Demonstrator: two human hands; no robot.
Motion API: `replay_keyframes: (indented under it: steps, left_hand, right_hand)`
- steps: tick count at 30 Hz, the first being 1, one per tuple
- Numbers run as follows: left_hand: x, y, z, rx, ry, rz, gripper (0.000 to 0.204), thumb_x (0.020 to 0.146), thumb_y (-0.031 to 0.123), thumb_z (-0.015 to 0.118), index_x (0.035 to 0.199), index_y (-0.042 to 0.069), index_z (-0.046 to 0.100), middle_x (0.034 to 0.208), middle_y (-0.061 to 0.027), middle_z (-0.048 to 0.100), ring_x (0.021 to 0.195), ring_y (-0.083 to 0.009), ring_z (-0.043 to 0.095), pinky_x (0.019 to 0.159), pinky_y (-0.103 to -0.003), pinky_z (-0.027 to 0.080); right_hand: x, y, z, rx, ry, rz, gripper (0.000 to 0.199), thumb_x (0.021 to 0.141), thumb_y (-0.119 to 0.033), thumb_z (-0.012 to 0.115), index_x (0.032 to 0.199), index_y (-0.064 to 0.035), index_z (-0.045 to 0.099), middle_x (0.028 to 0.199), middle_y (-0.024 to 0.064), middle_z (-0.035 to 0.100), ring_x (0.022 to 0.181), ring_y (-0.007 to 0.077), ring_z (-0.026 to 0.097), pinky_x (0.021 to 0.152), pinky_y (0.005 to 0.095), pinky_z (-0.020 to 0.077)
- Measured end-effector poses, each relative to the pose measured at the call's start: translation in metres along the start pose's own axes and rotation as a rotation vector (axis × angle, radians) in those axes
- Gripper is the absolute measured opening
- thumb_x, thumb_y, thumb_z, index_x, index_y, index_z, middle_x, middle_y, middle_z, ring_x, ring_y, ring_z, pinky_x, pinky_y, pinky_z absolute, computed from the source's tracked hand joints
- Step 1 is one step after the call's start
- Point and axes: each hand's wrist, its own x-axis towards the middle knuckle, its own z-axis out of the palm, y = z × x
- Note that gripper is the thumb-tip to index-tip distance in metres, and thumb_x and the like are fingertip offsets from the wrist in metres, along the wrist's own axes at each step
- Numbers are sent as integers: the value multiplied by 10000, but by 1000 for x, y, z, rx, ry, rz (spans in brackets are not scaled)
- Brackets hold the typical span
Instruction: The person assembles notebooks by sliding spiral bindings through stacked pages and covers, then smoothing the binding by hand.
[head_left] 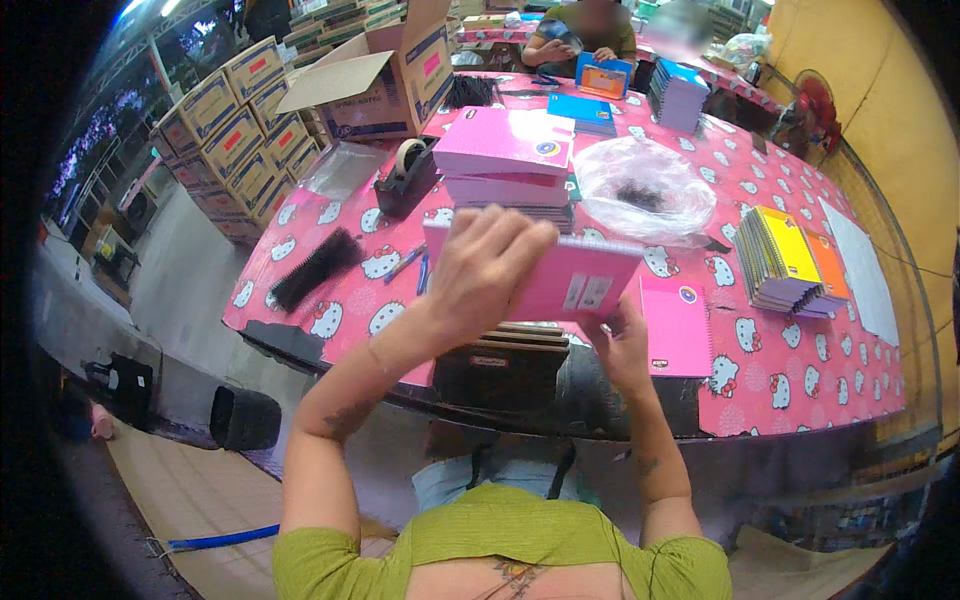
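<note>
A pink notebook (550, 282) is held up over the near side of the table, tilted, with white labels on the side that faces me. My left hand (485, 262) is closed over its left part, fingers folded across the top edge. At the lower right corner, my right hand (620, 340) grips it, with some fingers hidden behind. Just right of that hand, another pink spiral notebook (677, 328) lies flat. Beyond the held one rises a tall stack of pink notebooks (503, 140). Below it, a black holder (500, 375) with brown boards sits at the table's near edge.
Bundles of black wire (315, 268), pens (405, 265) and a tape dispenser (405, 180) lie left. A clear plastic bag (645, 185) sits behind, and yellow notebooks (785, 245) stand right. An open carton (385, 90) is far left. A person (590, 40) handles notebooks opposite.
</note>
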Motion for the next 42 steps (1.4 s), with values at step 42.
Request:
replay_keyframes:
  steps: [42]
  left_hand:
    - [-276,-208,-7,674,-15,-692,165,948,165,594,1050,39,564,977,-141,606,959,-334,602,835,-453,487]
  right_hand:
    - [-28,4,12,-617,254,-206,769,820,-187,826,1449,-69,400,1223,93,562,1163,256,536,1034,389,399]
